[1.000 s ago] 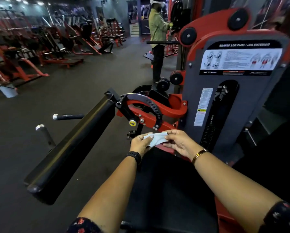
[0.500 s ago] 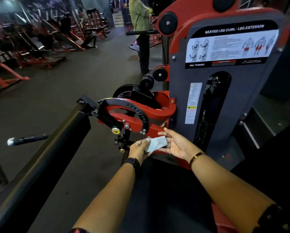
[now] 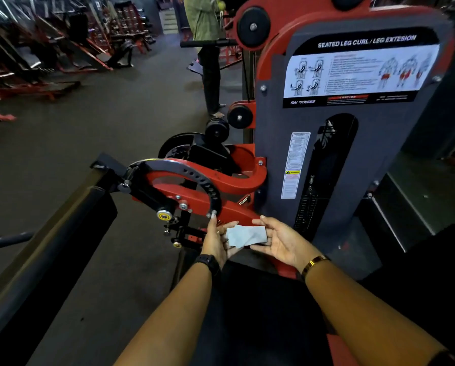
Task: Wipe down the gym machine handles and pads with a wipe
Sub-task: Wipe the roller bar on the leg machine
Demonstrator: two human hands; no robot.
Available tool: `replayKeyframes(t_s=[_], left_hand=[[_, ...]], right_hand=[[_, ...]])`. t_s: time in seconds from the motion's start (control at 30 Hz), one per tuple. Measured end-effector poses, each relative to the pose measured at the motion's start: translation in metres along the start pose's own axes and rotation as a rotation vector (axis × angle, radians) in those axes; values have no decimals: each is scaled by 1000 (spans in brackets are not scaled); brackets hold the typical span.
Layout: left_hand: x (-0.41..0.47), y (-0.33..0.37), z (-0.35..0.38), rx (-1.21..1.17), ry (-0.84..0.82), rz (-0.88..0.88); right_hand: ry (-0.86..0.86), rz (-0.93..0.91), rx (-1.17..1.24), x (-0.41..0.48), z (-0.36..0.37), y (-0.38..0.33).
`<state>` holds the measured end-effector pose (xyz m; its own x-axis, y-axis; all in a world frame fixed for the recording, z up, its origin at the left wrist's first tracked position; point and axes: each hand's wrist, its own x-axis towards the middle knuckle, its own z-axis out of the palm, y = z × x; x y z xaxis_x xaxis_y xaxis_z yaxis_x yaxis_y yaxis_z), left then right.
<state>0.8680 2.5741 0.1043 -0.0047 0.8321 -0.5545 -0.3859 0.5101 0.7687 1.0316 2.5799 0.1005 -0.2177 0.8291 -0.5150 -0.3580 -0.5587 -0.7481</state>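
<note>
1. The pale blue rectangular wipe lay between both hands, in front of the black seat pad.
2. The left hand was spread with straight fingers, its palm against the wipe's left edge and its index fingertip at the black curved adjuster plate.
3. The right hand was spread palm up, its straight fingers under the wipe's right end.
4. The long black leg pad lay well to the left.
5. The grey weight-stack cover stood just behind the hands.
</note>
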Motion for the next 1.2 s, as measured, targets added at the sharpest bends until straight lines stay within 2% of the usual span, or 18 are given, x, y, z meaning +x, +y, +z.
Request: replayKeyframes(t_s=[0.5,0.87,1.2], left_hand=[[92,-16,-21,12,-73,-109],[157,-57,-54,84,-113,-212],[199,-83,-74,116,-106,-224]], right_hand=[[119,33,61,65,-5,15],[166,80,41,127,-29,61],[207,117,96,169,-40,100]])
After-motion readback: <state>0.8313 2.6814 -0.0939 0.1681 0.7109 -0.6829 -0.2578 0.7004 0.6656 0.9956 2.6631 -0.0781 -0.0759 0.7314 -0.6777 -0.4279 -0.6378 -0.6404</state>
